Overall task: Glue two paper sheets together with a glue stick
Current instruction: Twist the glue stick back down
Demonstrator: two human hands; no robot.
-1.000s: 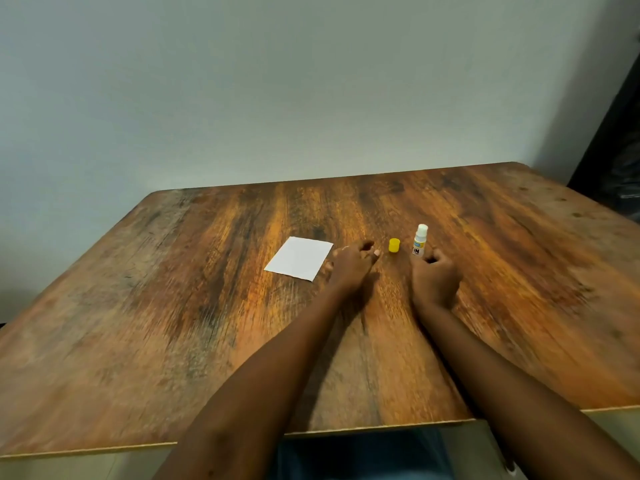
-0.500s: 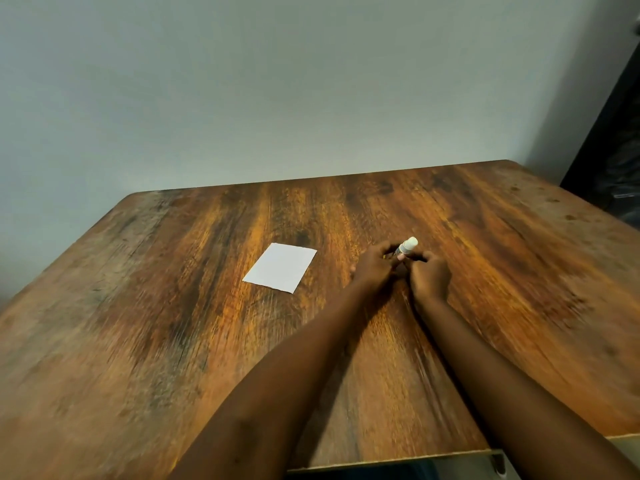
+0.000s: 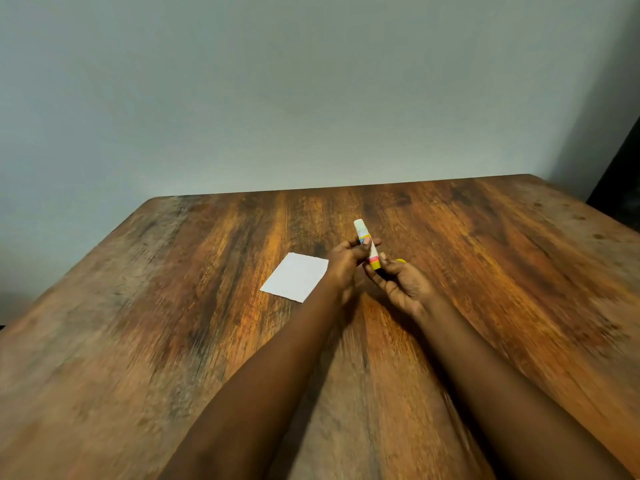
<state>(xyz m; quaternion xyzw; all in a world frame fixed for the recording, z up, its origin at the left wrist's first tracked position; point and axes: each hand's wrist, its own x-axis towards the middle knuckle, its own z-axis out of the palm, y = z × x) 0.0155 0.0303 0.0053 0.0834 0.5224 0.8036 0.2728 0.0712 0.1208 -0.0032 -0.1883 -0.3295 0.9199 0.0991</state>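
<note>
A white glue stick [image 3: 362, 230] with a yellow base is held tilted above the table, its uncapped white tip pointing up and away. My left hand [image 3: 344, 263] grips its middle. My right hand [image 3: 401, 285] pinches the yellow base from below. The yellow cap [image 3: 400, 261] peeks out just behind my right hand; whether it lies on the table I cannot tell. A white paper sheet [image 3: 295, 276] lies flat on the wooden table [image 3: 173, 323], just left of my left hand. I cannot tell whether it is one sheet or two stacked.
The table's far edge meets a pale wall [image 3: 311, 98]. A dark object [image 3: 620, 178] stands beyond the table's right corner.
Both hands came together, picked the glue stick up off the table and raised it. The cap, once standing left of the stick, now shows behind my right hand.
</note>
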